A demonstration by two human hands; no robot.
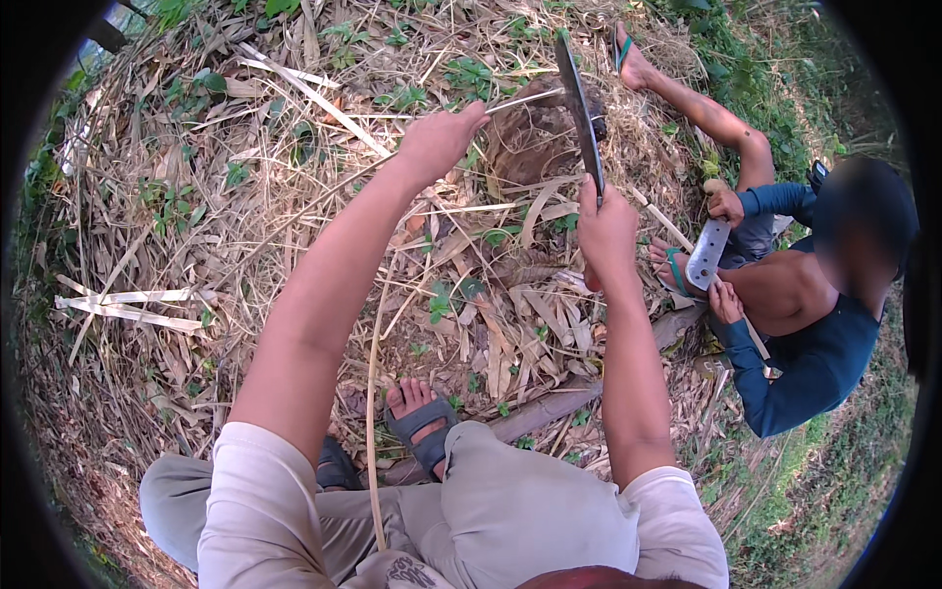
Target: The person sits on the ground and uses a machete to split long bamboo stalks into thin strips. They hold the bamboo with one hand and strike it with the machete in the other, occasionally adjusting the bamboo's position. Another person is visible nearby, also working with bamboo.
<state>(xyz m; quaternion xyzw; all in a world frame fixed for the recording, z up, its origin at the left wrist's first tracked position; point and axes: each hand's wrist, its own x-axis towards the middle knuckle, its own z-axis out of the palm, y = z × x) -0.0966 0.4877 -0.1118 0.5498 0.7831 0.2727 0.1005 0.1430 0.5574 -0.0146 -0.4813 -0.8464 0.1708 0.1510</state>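
One knife (581, 110) and one strip (526, 99) are held at one stump (525, 147). Both arms (324, 280) reach forward: the left hand (440, 147) pinches the strip, the right hand (608, 234) clenches the knife, which points away beside the strip's end. The knife is long, dark; the strip, thin, pale.

Wearer's left hand (444, 143): one. Wearer's right hand (607, 236): one. Co-worker (824, 388): one. Co-worker's hands (726, 204): two. Long dark blade (579, 103): one. Perforated metal blade (705, 255): one. Dark strapped sandals (429, 434): two. Green-strapped flip-flops (675, 265): two. Wood block (530, 147): one. Held pale strip (528, 99): one. Strewn loose strips (137, 296): many, too overlapped to count.
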